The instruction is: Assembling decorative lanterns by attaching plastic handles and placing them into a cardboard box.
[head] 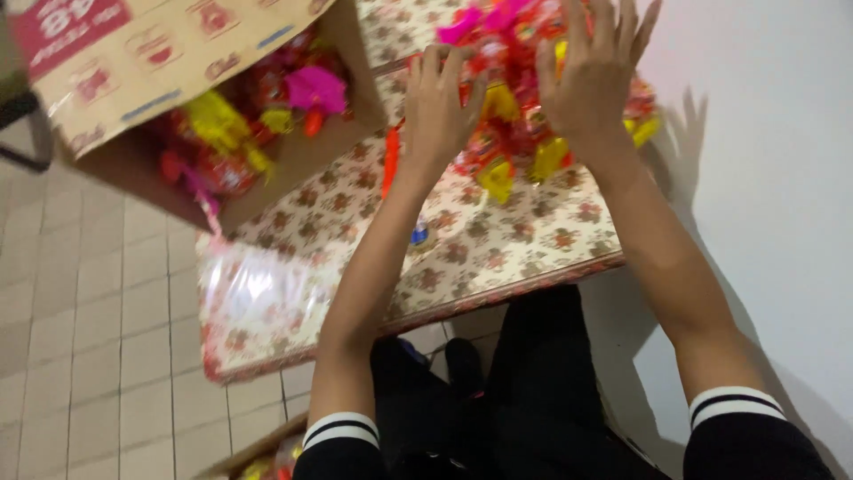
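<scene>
Open cardboard box (pixel 133 80) overhanging table's (pixel 498 258) far-left corner, heaped with bright packets (pixel 258 107). Clear plastic bag (pixel 253 289) draped at near-left corner. Second box (pixel 258 458) on tiled floor (pixel 98 338) below near edge.

Heap of small red, yellow and pink crinkly plastic-wrapped packets (pixel 524 133) lies on the far right part of the desk (pixel 498 240), a low top under a floral-patterned cloth. Left hand (pixel 440 111) rests on the heap's left edge; right hand (pixel 595 76) on its right side, fingers spread. Tilted brown cardboard box (pixel 178 62) sits at the desk's far left, more such packets inside it. Clear shiny plastic bag (pixel 253 293) lies at the desk's near left corner. Pale plain wall (pixel 773 178) right of the desk; tiled floor (pixel 89 338) left of it. Second cardboard box (pixel 258 458) on the floor, nearest the camera, below the left forearm.
</scene>
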